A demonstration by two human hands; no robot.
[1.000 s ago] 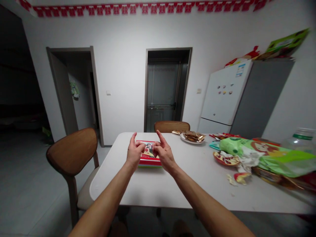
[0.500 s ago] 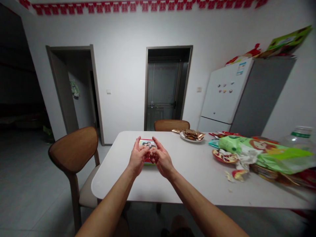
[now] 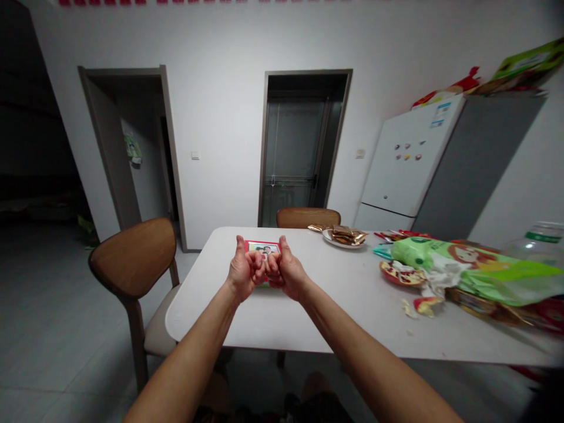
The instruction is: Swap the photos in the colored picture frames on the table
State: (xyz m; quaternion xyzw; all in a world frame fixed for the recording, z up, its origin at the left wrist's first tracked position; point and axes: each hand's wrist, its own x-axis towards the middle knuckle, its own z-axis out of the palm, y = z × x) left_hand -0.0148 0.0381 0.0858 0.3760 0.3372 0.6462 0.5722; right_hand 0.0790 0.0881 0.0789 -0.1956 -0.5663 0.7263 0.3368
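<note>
My left hand (image 3: 245,267) and my right hand (image 3: 284,267) are held side by side above the table, their curled knuckles close together. Both thumbs point up, while the other fingers are folded in with nothing visible inside them. Behind the hands is a red-edged rectangular item with a picture of people (image 3: 259,245) on it. Its middle and lower part are mostly covered by my fingers, with a bit of green at the bottom edge. I cannot tell whether the hands touch it.
On the white table (image 3: 343,299), a plate of gold-wrapped packets (image 3: 346,237) stands at the back. To the right lie an opened pomegranate (image 3: 400,275), peel scraps (image 3: 426,305), crumpled tissue (image 3: 436,281) and a green package (image 3: 480,267). A wooden chair (image 3: 136,264) stands left.
My index fingers, stretched out before, are now curled in. The thumbs, which pointed inward, now stand upright. The camera view has tipped slightly downward.
</note>
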